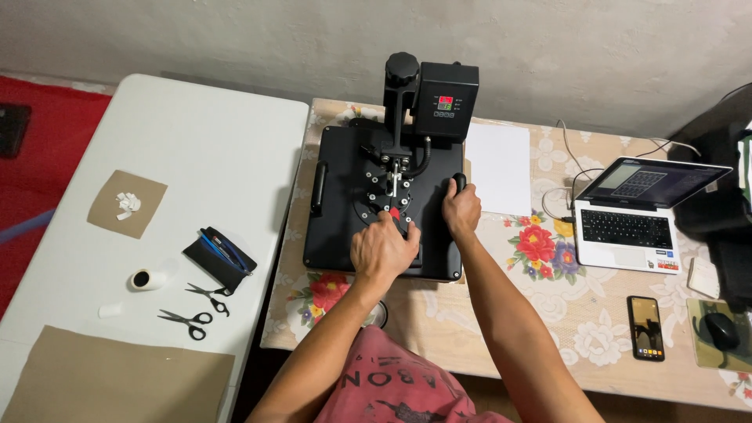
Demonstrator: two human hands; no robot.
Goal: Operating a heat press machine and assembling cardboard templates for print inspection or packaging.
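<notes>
At frame centre, the left hand (383,249) lies flat, fingers together, steadying the black heat press (381,202) while the right hand (460,210) clamps its side handle (458,188).

We found the heat press (384,196) on the clothed table (548,329). Right of the press lay a paper sheet (499,167), farther right a laptop (630,215), and nearer us than the laptop a phone (647,327). Left of the press, on a second table (196,141), lay a pouch (220,258), two scissors (196,309) and a tape roll (146,279).
</notes>
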